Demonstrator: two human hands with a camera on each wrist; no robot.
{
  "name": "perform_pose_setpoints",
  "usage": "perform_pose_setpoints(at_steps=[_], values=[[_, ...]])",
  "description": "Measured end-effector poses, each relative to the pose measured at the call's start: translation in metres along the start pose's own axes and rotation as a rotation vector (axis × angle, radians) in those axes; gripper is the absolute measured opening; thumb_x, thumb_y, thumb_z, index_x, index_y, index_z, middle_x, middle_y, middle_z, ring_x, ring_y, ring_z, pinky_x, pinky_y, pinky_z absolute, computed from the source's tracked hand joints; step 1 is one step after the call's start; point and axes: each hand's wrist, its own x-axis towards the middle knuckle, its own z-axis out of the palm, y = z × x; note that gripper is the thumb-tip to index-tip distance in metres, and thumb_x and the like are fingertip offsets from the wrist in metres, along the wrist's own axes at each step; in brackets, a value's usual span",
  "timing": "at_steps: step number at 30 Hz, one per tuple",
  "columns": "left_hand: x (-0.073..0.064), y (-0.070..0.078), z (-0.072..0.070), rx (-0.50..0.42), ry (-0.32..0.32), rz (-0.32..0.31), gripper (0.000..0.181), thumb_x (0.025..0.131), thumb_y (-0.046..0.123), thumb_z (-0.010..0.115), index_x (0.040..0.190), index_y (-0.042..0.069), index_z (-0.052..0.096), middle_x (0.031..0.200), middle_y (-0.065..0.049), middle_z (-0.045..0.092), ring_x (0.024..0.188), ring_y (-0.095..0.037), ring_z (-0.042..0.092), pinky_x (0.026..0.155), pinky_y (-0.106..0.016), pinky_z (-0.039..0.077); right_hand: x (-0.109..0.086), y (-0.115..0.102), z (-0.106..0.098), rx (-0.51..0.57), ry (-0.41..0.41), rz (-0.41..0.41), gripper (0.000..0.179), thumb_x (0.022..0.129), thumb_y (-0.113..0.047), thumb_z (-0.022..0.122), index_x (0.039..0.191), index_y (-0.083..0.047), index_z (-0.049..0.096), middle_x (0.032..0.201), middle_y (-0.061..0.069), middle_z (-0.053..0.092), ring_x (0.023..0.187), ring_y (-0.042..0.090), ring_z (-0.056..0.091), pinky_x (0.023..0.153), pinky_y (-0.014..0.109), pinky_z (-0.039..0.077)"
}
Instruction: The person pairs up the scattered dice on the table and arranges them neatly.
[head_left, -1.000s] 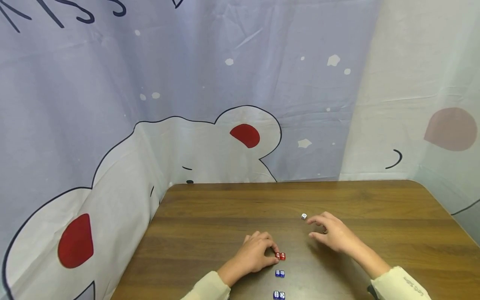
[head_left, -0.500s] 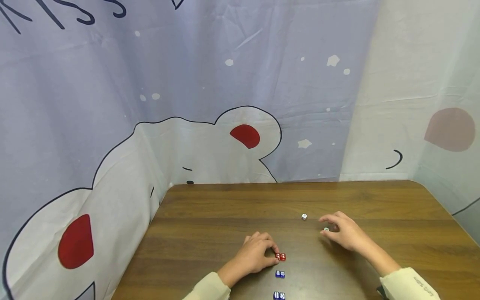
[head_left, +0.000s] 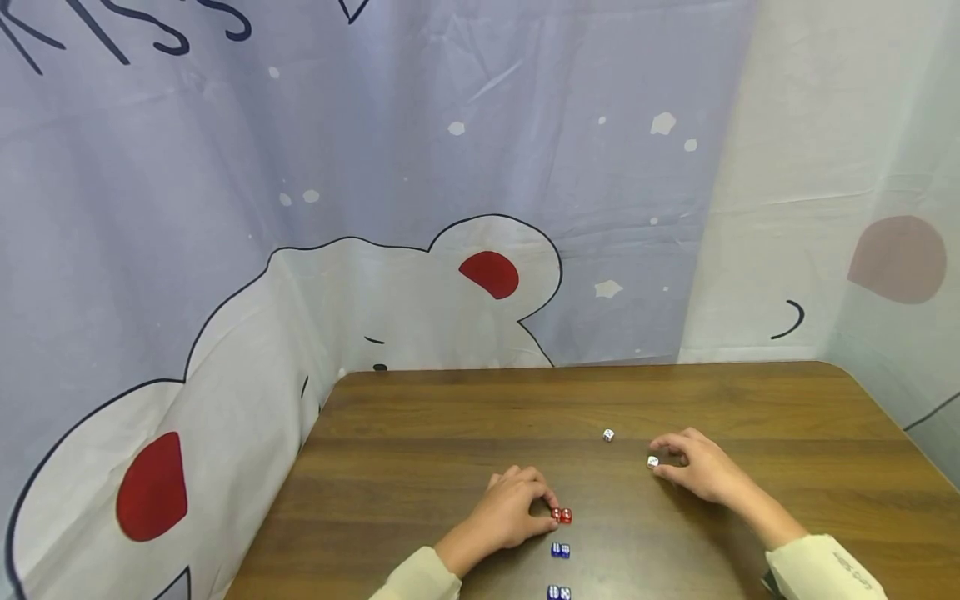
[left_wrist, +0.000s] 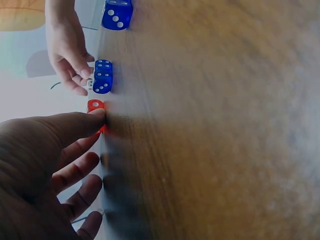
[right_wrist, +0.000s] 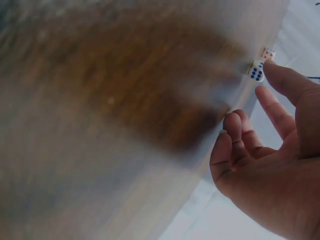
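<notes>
My left hand (head_left: 506, 510) pinches the left one of two red dice (head_left: 566, 516), which sit side by side. In the left wrist view, the thumb covers part of the red die (left_wrist: 95, 105). Over to the right, my right hand (head_left: 701, 468) is beside a white die (head_left: 652, 462), its thumb tip right at the die and its index finger raised apart. Blue pips show on this white die (right_wrist: 256, 71) in the right wrist view. Another white die (head_left: 608, 435), with red pips in the right wrist view, lies farther back.
Nearer than the red dice, a pair of blue dice (head_left: 560, 550) stands on the wooden table (head_left: 420, 417). A second blue pair (head_left: 558, 592) is at the bottom edge of the head view. A printed curtain (head_left: 420, 308) hangs behind the table.
My right hand has drawn back to the right, away from the far white die. The nearer white die, hidden by the fingers before, now shows. The left hand has stayed on the red dice.
</notes>
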Motion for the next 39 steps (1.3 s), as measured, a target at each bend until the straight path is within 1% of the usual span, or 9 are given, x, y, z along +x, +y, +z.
perform_pose_setpoints(at_steps=[4, 8, 15, 25, 35, 39], values=[[0.000, 0.000, 0.000, -0.004, 0.000, -0.002, 0.017, 0.081, 0.039, 0.084, 0.090, 0.032, 0.072, 0.100, 0.021, 0.058, 0.093, -0.002, 0.047, 0.079, -0.026, 0.033, 0.001, 0.002, 0.000, -0.009, -0.001, -0.001, 0.030, 0.085, -0.022, 0.081, 0.111, -0.012, 0.072, 0.105, 0.008, 0.061, 0.096, 0.029, 0.063, 0.078, 0.045, 0.051], [0.000, 0.000, 0.000, 0.001, 0.005, 0.000, 0.017, 0.080, 0.039, 0.084, 0.090, 0.032, 0.072, 0.100, 0.021, 0.058, 0.093, -0.002, 0.047, 0.080, -0.026, 0.033, 0.003, 0.003, 0.000, -0.011, -0.011, 0.004, 0.028, 0.084, -0.021, 0.082, 0.109, -0.013, 0.072, 0.105, 0.008, 0.060, 0.097, 0.030, 0.062, 0.079, 0.047, 0.051], [0.000, -0.001, 0.002, 0.006, 0.007, 0.007, 0.017, 0.081, 0.040, 0.084, 0.090, 0.033, 0.072, 0.100, 0.022, 0.058, 0.093, -0.002, 0.047, 0.079, -0.026, 0.033, 0.006, 0.004, 0.003, -0.037, -0.002, -0.007, 0.022, 0.082, -0.017, 0.083, 0.102, -0.015, 0.073, 0.102, 0.006, 0.060, 0.095, 0.025, 0.058, 0.080, 0.045, 0.048], [0.000, -0.002, 0.003, -0.001, 0.014, 0.015, 0.017, 0.081, 0.040, 0.084, 0.090, 0.033, 0.072, 0.100, 0.022, 0.058, 0.093, -0.001, 0.047, 0.080, -0.026, 0.033, 0.008, 0.003, 0.004, -0.034, -0.003, -0.011, 0.018, 0.081, -0.017, 0.083, 0.093, -0.019, 0.070, 0.100, 0.005, 0.058, 0.094, 0.024, 0.057, 0.080, 0.044, 0.048], [0.000, -0.001, 0.002, -0.008, 0.014, 0.010, 0.017, 0.081, 0.039, 0.084, 0.090, 0.032, 0.072, 0.099, 0.022, 0.058, 0.093, -0.001, 0.047, 0.080, -0.026, 0.033, 0.010, -0.002, 0.009, -0.040, -0.020, -0.013, 0.016, 0.082, -0.016, 0.081, 0.092, -0.020, 0.069, 0.099, 0.003, 0.057, 0.093, 0.022, 0.056, 0.079, 0.044, 0.048], [0.000, -0.001, 0.002, -0.012, 0.016, 0.007, 0.017, 0.081, 0.039, 0.084, 0.089, 0.032, 0.071, 0.099, 0.022, 0.057, 0.092, -0.001, 0.047, 0.079, -0.026, 0.032, 0.011, -0.006, 0.013, -0.032, -0.027, -0.029, 0.017, 0.082, -0.015, 0.081, 0.092, -0.019, 0.069, 0.098, 0.003, 0.057, 0.092, 0.021, 0.056, 0.078, 0.043, 0.048]])
